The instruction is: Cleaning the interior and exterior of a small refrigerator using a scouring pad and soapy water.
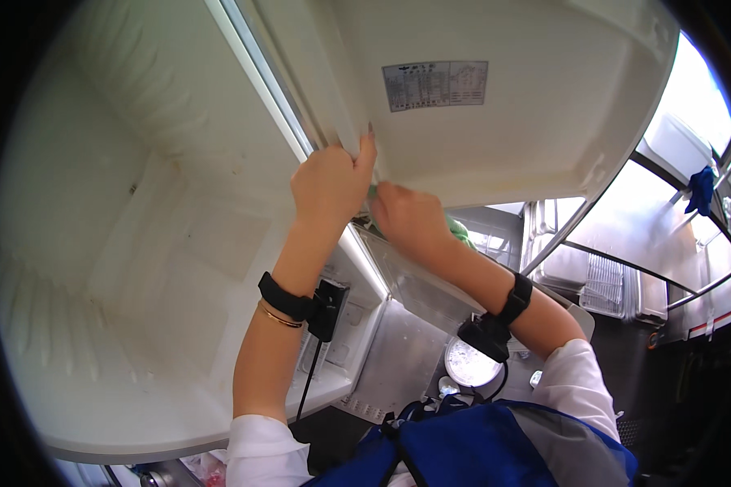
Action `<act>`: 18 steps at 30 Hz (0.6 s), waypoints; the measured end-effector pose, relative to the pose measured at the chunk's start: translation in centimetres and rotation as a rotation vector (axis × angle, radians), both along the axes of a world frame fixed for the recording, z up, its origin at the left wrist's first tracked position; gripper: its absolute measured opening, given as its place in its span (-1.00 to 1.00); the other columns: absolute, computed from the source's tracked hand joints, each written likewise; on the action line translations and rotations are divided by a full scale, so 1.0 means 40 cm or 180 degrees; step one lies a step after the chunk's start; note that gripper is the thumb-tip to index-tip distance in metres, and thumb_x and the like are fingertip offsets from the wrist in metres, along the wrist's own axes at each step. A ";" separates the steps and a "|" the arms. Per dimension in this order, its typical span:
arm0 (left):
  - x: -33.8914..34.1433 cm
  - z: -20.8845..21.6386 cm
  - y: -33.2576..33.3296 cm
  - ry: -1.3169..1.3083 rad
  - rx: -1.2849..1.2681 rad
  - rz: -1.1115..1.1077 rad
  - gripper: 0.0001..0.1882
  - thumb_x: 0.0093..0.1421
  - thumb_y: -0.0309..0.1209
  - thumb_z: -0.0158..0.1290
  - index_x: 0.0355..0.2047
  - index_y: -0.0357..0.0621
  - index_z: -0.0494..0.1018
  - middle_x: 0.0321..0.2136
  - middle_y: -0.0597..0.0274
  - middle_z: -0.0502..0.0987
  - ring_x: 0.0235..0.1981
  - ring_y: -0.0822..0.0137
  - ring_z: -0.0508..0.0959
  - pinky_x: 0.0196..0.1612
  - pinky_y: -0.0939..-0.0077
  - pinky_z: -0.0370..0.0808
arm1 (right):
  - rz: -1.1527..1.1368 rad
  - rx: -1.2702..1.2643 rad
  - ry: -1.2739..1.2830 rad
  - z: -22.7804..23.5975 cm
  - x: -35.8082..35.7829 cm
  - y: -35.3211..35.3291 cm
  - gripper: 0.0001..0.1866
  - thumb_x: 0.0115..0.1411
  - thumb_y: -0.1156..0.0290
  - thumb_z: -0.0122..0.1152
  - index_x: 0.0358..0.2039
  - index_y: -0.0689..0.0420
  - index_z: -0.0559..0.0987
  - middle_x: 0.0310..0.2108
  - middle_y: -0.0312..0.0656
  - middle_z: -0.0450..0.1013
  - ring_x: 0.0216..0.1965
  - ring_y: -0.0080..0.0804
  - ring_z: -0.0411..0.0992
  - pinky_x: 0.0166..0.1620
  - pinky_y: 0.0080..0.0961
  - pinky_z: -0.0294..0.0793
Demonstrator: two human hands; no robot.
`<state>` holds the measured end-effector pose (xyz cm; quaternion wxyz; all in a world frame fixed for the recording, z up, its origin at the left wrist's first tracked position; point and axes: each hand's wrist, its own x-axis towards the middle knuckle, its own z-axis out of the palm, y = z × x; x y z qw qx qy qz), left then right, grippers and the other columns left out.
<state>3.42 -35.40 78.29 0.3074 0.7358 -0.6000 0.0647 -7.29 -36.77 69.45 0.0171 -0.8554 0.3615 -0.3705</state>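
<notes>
A large white cabinet [138,243], like a fridge or freezer, stands open on the left, its pale inner walls ribbed and lightly stained. Its white door [528,138] swings out above my hands, with a printed label [435,84] on the inside. My left hand [330,188] is closed at the door's edge by the metal strip, thumb pointing up along the liner; what its curled fingers hold is hidden. Just right of it, at the door's lower corner, my right hand [406,213] is closed on a green cloth [460,231], mostly hidden behind the hand.
A lower compartment [341,325] opens below my left forearm. Beyond the right arm are metal racks and trays [605,284], and a blue cloth [700,191] hangs at far right. A round white-filled container [471,363] stands low, near the dark floor. Dark straps with small devices are on both wrists.
</notes>
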 end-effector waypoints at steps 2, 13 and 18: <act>-0.006 0.004 0.011 0.0011 0.0153 -0.0007 -0.36 0.06 0.04 -0.20 -0.76 -0.39 0.39 -0.74 -0.17 0.38 -0.57 -0.10 0.45 -0.44 0.22 0.38 | -0.0065 0.0050 -0.0437 0.015 0.007 -0.013 -0.80 0.06 0.31 -0.05 -0.53 0.18 0.37 -0.64 -0.09 0.41 -0.62 -0.14 0.43 -0.54 -0.27 0.42; -0.001 -0.009 0.005 -0.0164 -0.0042 -0.0026 -0.42 0.08 0.02 -0.22 -0.73 -0.25 0.47 -0.75 -0.06 0.42 -0.61 -0.02 0.48 -0.49 0.26 0.41 | 0.0264 0.0668 -0.0615 0.038 -0.012 -0.039 -0.79 0.09 0.33 -0.12 -0.54 0.18 0.39 -0.61 0.02 0.40 -0.54 0.02 0.39 -0.42 -0.13 0.37; -0.006 0.002 0.012 -0.0185 0.0014 0.0070 -0.41 0.08 0.02 -0.22 -0.72 -0.26 0.47 -0.73 -0.07 0.43 -0.59 -0.02 0.49 -0.46 0.25 0.41 | 0.0198 0.0729 -0.0147 -0.029 -0.026 -0.034 -0.78 0.10 0.32 -0.14 -0.53 0.18 0.39 -0.62 0.06 0.38 -0.53 0.08 0.36 -0.40 -0.11 0.34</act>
